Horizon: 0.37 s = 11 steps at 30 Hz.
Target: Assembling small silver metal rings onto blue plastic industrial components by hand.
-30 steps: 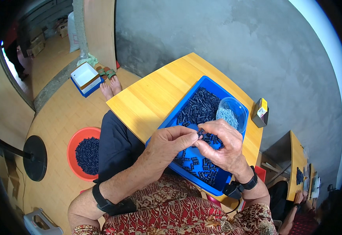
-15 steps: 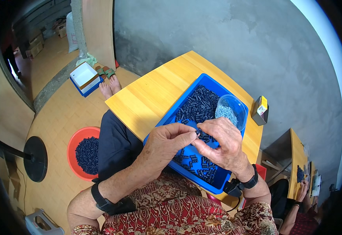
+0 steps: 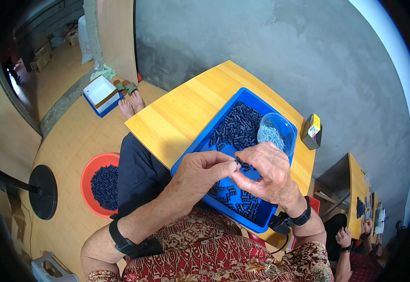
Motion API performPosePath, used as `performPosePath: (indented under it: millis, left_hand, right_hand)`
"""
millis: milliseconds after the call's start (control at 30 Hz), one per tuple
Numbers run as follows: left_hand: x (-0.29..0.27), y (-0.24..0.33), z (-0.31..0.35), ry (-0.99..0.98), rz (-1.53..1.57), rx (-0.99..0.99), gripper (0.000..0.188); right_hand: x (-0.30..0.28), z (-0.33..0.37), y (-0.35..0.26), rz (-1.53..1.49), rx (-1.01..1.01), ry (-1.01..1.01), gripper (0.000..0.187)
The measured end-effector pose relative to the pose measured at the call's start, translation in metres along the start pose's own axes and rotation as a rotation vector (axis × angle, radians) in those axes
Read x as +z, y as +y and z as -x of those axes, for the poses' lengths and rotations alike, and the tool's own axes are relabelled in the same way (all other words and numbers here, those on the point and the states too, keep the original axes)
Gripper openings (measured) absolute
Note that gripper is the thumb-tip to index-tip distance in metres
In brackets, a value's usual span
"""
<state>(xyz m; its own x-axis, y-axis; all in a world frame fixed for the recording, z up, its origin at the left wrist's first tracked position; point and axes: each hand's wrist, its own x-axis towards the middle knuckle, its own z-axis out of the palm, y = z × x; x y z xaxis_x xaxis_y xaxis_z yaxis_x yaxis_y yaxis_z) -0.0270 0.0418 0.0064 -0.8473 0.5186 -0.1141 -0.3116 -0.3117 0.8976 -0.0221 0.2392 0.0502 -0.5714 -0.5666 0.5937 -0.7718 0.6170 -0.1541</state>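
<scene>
My left hand (image 3: 198, 174) and my right hand (image 3: 267, 171) meet above a blue tray (image 3: 207, 134), thumbs and forefingers pinched together at the tips. Whatever small thing sits between the fingertips is mostly covered, and I cannot make out its kind. Small black cylindrical pieces (image 3: 237, 126) are heaped in the far part of the tray. More lie scattered at its near end, partly behind my hands. A round clear tub (image 3: 292, 136) holding many small silvery metal parts (image 3: 271, 135) stands inside the tray at the right.
The tray rests on a yellow wooden table (image 3: 181, 110) by a grey wall. A dark box with a yellow pack (image 3: 314, 124) is at its right edge. On the floor at left are an orange basin (image 3: 86, 183) of black pieces and a round black base (image 3: 43, 191). Another person's hand (image 3: 343, 237) shows lower right.
My two hands stay pinched together in nearly the same place, with slight finger movement. At lower right, the other person's hand has come into view nearer the table edge.
</scene>
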Motion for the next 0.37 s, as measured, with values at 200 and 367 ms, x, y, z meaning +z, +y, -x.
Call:
performPosePath:
  millis: [200,367]
  left_hand:
    - [0.0022,-0.0005,0.0004,0.016,0.030,0.009,0.025]
    - [0.0023,-0.0054,-0.0021,0.016,-0.009,0.045,0.026]
  right_hand:
    - [0.0010,-0.0003,0.0017,0.003,-0.018,0.026,0.028]
    - [0.0004,0.0046,0.0028,0.096,-0.025,-0.005,0.030]
